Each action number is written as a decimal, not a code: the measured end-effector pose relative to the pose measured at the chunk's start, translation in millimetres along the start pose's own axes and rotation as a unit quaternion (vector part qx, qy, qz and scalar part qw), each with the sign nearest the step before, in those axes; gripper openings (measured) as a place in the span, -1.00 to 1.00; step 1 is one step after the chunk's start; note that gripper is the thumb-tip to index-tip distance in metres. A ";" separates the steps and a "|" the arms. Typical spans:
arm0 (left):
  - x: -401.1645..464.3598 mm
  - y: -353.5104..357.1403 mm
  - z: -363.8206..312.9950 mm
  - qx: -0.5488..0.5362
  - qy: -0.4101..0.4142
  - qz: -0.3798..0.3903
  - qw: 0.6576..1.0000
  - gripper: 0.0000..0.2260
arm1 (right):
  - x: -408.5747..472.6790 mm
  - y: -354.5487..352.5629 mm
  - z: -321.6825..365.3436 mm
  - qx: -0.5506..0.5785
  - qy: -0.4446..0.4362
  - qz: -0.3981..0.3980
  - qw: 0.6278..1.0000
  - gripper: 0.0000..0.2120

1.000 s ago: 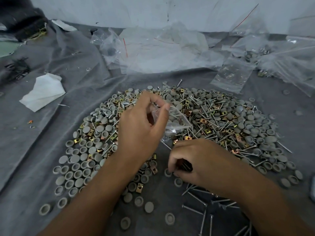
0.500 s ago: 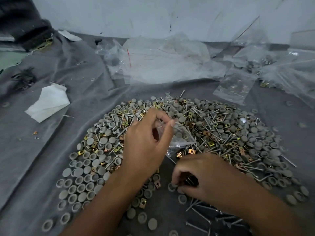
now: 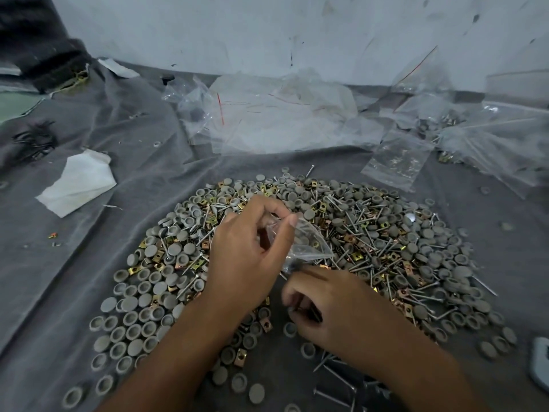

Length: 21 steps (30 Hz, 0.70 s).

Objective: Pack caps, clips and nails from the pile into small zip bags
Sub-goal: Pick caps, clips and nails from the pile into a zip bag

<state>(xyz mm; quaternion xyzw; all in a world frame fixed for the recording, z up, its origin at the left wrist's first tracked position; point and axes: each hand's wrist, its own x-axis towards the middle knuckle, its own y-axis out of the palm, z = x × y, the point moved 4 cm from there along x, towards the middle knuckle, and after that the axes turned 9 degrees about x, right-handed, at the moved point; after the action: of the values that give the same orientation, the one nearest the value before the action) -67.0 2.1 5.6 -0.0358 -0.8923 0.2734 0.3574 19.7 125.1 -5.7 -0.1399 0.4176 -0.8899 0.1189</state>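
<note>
Single head-worn wide-angle view, looking forward and steeply down, close over the pile [image 3: 312, 257] on a grey cloth [image 3: 142, 179], both forearms entering from the bottom edge, white wall [image 3: 267, 31] across the top.

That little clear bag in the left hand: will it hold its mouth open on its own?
Probably not. The bag looks thin and crinkled, sagging from the left hand, so it is likely floppy. It also seems very light, so dropped nails may tug it down.
</note>
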 end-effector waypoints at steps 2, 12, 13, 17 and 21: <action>0.8 -0.2 0.3 0.002 -0.004 0.010 1.000 -0.88 | -2.4 -14.3 1.0 0.103 -0.009 -0.051 0.993 -0.87; -1.5 3.4 -9.8 -0.025 0.002 0.056 0.998 -0.90 | -12.6 -57.0 1.6 0.065 -0.106 -0.354 0.927 -0.88; -1.9 3.7 -10.0 -0.028 0.000 0.059 0.998 -0.91 | -12.3 -55.3 1.5 0.023 -0.112 -0.344 0.932 -0.89; -1.0 2.8 -7.5 -0.039 -0.015 0.054 0.998 -0.88 | -15.3 -58.5 -1.8 0.017 -0.107 -0.356 0.928 -0.88; -0.6 2.8 -6.7 -0.041 -0.022 0.049 0.998 -0.87 | -17.7 -60.9 -1.4 0.065 -0.113 -0.399 0.908 -0.86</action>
<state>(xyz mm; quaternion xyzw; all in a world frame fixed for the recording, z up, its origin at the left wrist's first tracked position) -62.6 7.5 7.7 -0.0885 -0.9076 0.2543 0.3220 29.9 169.9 38.0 -0.3860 0.2523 -0.8666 -0.1906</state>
